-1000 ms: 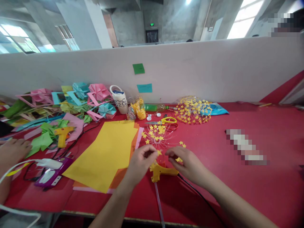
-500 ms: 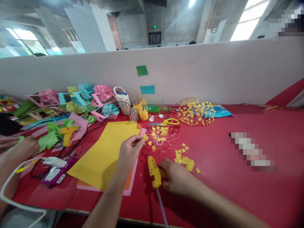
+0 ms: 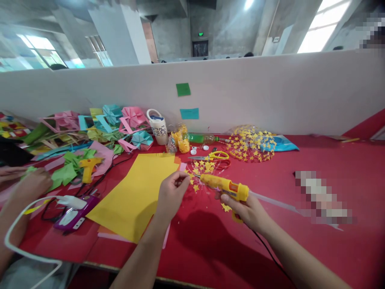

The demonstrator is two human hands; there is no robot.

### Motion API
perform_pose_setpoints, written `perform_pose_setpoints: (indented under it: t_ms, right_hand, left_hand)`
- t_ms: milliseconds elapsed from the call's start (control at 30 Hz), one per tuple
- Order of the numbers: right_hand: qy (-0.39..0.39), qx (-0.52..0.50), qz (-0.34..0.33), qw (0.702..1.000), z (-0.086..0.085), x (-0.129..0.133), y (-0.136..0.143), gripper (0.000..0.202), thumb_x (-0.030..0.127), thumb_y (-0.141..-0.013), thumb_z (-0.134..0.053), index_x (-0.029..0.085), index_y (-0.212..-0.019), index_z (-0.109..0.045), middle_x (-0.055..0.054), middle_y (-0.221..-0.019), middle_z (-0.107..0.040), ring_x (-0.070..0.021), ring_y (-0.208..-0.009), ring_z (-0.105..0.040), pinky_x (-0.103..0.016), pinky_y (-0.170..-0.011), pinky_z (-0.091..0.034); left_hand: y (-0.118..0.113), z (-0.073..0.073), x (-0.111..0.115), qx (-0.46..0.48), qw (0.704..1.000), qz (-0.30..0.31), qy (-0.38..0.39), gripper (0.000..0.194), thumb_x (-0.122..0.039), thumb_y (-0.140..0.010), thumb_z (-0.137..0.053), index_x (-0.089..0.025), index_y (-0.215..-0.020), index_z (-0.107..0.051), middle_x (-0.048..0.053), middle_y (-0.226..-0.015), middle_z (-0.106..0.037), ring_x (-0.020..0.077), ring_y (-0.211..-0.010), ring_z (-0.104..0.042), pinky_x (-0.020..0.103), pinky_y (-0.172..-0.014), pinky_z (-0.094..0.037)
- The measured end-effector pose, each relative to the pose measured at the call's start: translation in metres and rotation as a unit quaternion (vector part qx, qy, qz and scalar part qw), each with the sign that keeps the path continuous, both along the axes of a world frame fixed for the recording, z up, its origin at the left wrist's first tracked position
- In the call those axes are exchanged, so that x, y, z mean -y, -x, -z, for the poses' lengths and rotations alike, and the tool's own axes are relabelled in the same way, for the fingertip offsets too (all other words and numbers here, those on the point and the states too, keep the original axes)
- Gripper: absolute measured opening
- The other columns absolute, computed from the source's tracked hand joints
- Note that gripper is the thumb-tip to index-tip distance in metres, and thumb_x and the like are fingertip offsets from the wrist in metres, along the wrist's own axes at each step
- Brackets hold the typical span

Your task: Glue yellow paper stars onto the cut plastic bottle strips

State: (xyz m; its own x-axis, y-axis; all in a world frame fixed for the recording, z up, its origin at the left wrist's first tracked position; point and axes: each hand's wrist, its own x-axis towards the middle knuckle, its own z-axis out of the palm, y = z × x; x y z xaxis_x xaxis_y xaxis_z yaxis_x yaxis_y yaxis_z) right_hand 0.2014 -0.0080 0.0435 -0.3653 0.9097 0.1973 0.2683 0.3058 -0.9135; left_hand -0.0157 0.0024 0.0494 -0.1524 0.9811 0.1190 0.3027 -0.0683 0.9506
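Note:
My right hand [image 3: 251, 210] grips a yellow hot glue gun [image 3: 222, 184], lifted over the red table. Its nozzle points left, close to the fingertips of my left hand [image 3: 173, 192]. Those fingers are pinched together at the near edge of a clear plastic piece cut into strips, dotted with yellow stars [image 3: 204, 165]. Whatever sits in the pinch is too small or hidden to make out. A clear glue stick [image 3: 273, 204] sticks out of the gun's back end. Loose yellow stars [image 3: 226, 207] lie partly hidden behind the gun and my right hand.
Yellow paper sheets [image 3: 129, 200] lie at left. Yellow-handled scissors [image 3: 221, 155], a star-covered plastic piece [image 3: 252, 146] and a white cup [image 3: 159, 130] stand farther back. At far left are a co-worker's hands [image 3: 34, 186], another glue gun [image 3: 89, 167] and a purple power strip [image 3: 76, 214].
My right hand has raised the glue gun off the table and turned it from upright to nearly level, its nozzle now near my left fingertips. My left hand keeps its pinch.

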Motion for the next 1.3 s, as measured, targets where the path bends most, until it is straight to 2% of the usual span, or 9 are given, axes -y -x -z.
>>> perform_pose_setpoints:
  t_ms: [133, 333, 533, 700, 933, 1300]
  right_hand:
    - [0.005, -0.038, 0.008, 0.999, 0.0038, 0.0027, 0.0045, 0.029, 0.045, -0.087, -0.049, 0.019, -0.087, -0.063, -0.001, -0.068, -0.06, -0.0144, -0.061, -0.054, -0.024, -0.055, -0.046]
    - [-0.002, -0.017, 0.003, 1.0, 0.0023, 0.0025, 0.0033, 0.029, 0.042, -0.089, -0.046, 0.02, -0.091, -0.065, 0.001, -0.062, -0.054, -0.0128, -0.055, -0.049, -0.024, -0.053, -0.044]
    - [-0.004, -0.009, 0.008, 1.0, 0.0024, 0.0029, 0.0032, 0.03, 0.042, -0.089, -0.046, 0.019, -0.079, -0.063, 0.001, -0.057, -0.05, -0.0126, -0.053, -0.046, -0.023, -0.05, -0.041]
    - [0.006, -0.01, 0.019, 1.0, 0.003, 0.0034, 0.0038, 0.033, 0.044, -0.089, -0.045, 0.017, -0.078, -0.061, 0.001, -0.057, -0.049, -0.012, -0.052, -0.044, -0.023, -0.049, -0.04]
    - [-0.014, -0.008, 0.019, 1.0, 0.0005, 0.0032, 0.003, 0.032, 0.043, -0.088, -0.046, 0.019, -0.07, -0.057, 0.001, -0.056, -0.048, -0.0115, -0.05, -0.043, -0.023, -0.047, -0.037]
    - [-0.039, 0.007, 0.027, 0.999, -0.0018, 0.0027, 0.0033, 0.033, 0.044, -0.088, -0.047, 0.02, -0.066, -0.057, 0.001, -0.052, -0.046, -0.0125, -0.049, -0.044, -0.023, -0.045, -0.035]
  left_hand:
    - [-0.0056, -0.0005, 0.0009, -0.017, 1.0, 0.012, -0.018, 0.017, -0.034, -0.079, -0.058, -0.018, -0.075, -0.06, -0.002, -0.067, -0.057, 0.0114, -0.062, -0.05, 0.021, -0.058, -0.039]
    - [-0.0088, -0.0005, 0.0019, -0.023, 0.999, 0.018, -0.02, 0.017, -0.034, -0.079, -0.058, -0.019, -0.075, -0.061, -0.003, -0.064, -0.055, 0.0116, -0.059, -0.049, 0.022, -0.058, -0.039]
    - [-0.0095, -0.0017, 0.0025, -0.025, 0.999, 0.017, -0.022, 0.016, -0.033, -0.08, -0.057, -0.018, -0.076, -0.061, -0.002, -0.064, -0.055, 0.011, -0.059, -0.048, 0.021, -0.057, -0.038]
    - [-0.0096, -0.0026, 0.0028, -0.032, 0.999, 0.011, -0.03, 0.016, -0.032, -0.08, -0.057, -0.017, -0.075, -0.061, -0.003, -0.064, -0.055, 0.0102, -0.059, -0.047, 0.02, -0.057, -0.038]
    - [-0.0103, -0.0055, 0.0041, -0.037, 0.999, 0.012, -0.028, 0.016, -0.032, -0.081, -0.057, -0.017, -0.076, -0.061, -0.003, -0.063, -0.054, 0.0097, -0.058, -0.047, 0.02, -0.056, -0.038]
    - [-0.0095, -0.004, 0.0037, -0.049, 0.998, 0.013, -0.033, 0.016, -0.032, -0.081, -0.056, -0.018, -0.076, -0.062, -0.003, -0.064, -0.056, 0.0102, -0.058, -0.048, 0.02, -0.056, -0.038]
